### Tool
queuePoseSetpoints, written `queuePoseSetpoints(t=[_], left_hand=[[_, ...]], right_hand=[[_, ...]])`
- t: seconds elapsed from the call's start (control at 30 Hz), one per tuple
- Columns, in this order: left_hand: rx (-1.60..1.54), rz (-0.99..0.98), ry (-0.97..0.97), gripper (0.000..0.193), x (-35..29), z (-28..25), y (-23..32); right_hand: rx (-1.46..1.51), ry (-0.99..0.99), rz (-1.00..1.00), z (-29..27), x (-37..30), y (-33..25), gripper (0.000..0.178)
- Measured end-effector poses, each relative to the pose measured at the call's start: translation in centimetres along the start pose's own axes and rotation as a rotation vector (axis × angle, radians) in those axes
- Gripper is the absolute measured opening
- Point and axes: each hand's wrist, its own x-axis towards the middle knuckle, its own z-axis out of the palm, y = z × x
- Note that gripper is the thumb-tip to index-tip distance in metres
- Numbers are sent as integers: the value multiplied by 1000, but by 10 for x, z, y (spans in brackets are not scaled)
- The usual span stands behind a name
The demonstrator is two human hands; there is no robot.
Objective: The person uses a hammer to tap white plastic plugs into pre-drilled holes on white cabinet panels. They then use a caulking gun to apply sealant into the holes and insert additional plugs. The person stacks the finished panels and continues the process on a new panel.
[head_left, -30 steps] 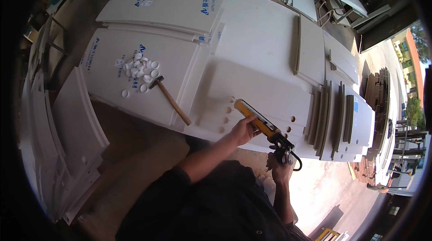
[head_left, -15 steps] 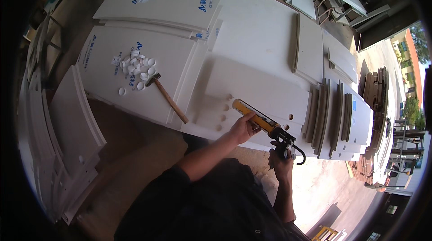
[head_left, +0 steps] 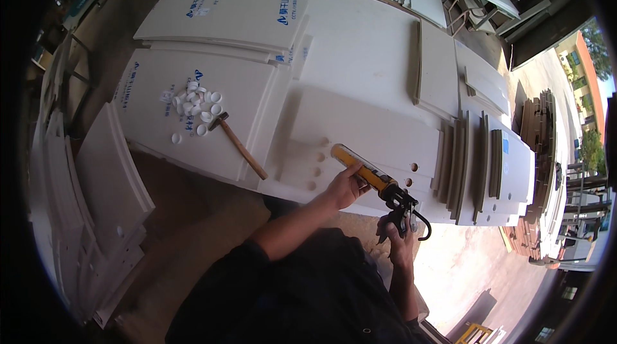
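Observation:
A caulking gun [head_left: 367, 175] with a yellow barrel and black trigger frame slants across the near edge of the worktable, its front end toward the upper left. My left hand [head_left: 346, 188] is wrapped round the barrel from beneath. Behind it, my right hand [head_left: 400, 241] grips the black handle, its fingers partly hidden by the frame. Under the gun lies a white panel [head_left: 360, 112] with round recesses [head_left: 319, 157] to the left of the barrel and two round holes [head_left: 411, 175] to its right.
A wooden-handled hammer [head_left: 238, 146] and a heap of white round caps [head_left: 193, 101] rest on stacked panels [head_left: 225, 74] at the left. More boards [head_left: 466, 164] stand stacked at the right. Leaning panels [head_left: 106, 183] are at the lower left, beside the table.
The gun's rear end and my right hand have shifted slightly left. Both hands keep their hold on it. The whole view has moved a little.

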Motion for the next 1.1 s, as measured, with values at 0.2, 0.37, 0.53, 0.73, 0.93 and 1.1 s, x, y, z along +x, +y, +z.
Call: queuePoseSetpoints(t=[0.2, 0.37, 0.53, 0.73, 0.93, 1.1], left_hand=[[106, 12, -10, 32, -22, 38, -5], [105, -47, 62, 35, -28, 30, -22], [81, -66, 100, 34, -32, -7, -28], [23, -51, 127, 30, -22, -35, -25], [4, -74, 141, 27, -28, -26, -27], [-9, 8, 85, 28, -26, -23, -24]], right_hand=[[-100, 78, -64, -14, -19, 7, 29], [6, 115, 71, -21, -27, 5, 23], [-116, 109, 184, -12, -28, 23, 24], [-177, 151, 165, 3, -23, 44, 21], [-181, 181, 301, 5, -23, 18, 23], [157, 8, 175, 7, -22, -2, 50]])
